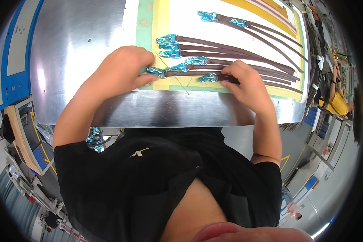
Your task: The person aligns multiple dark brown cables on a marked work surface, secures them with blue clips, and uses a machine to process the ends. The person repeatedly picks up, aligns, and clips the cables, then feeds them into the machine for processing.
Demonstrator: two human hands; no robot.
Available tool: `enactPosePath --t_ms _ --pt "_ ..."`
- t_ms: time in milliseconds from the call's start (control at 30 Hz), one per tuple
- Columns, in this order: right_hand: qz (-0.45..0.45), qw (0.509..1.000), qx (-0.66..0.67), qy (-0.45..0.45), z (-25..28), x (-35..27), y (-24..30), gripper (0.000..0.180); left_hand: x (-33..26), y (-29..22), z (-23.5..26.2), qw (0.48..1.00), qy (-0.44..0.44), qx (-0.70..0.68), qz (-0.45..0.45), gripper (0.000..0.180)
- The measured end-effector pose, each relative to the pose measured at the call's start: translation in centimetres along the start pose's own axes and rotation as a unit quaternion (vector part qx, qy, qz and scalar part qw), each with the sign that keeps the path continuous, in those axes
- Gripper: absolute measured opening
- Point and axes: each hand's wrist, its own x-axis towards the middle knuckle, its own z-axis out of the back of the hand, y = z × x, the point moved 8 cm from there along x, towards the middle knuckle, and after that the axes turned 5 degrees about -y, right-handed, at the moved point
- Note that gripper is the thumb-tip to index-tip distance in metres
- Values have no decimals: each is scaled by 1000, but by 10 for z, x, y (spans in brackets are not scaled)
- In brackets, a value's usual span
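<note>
on a brushed silver metal counter [76,48]: one smooth white work sheet [185,28], bordered with yellow and pale green tape [160,24]. across the sheet, several long, flat, dark brown straps [211,42], fanned roughly side by side, left ends fitted with metal snap clasps in shiny blue film [169,53]; two clasped ends set apart near the top, the others grouped lower. left hand [127,70], bare, at the left edge of the lower group, thumb and forefinger about the tip of the leftmost blue-filmed clasp [156,72]; pinching or merely touching, cannot tell. right hand [246,82], bare, well apart from the left: thumb and fingers closed on the lowest dark brown strap [231,78], just right of its clasp; strap above also caught or not, cannot tell. near the leftmost clasp, thin dark threads [183,87]. below the counter's near edge, further blue-wrapped clasps [96,139].
</note>
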Motion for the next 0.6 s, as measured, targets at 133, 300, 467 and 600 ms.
enactPosePath --t_ms 133,300,467,600 --pt "48 999 -1 -12 -17 4 15 19 -1 -11 -13 998 -41 -32 -37 22" --pt "121 992 -42 -16 -40 18 51 23 14 -21 -21 998 -54 0 -45 21" --pt "124 986 -4 -111 -27 26 58 20 19 -20 -16 995 -95 -5 -41 28" --pt "24 991 -73 -110 3 32 23 16 12 -25 -9 993 -108 -11 -48 34"
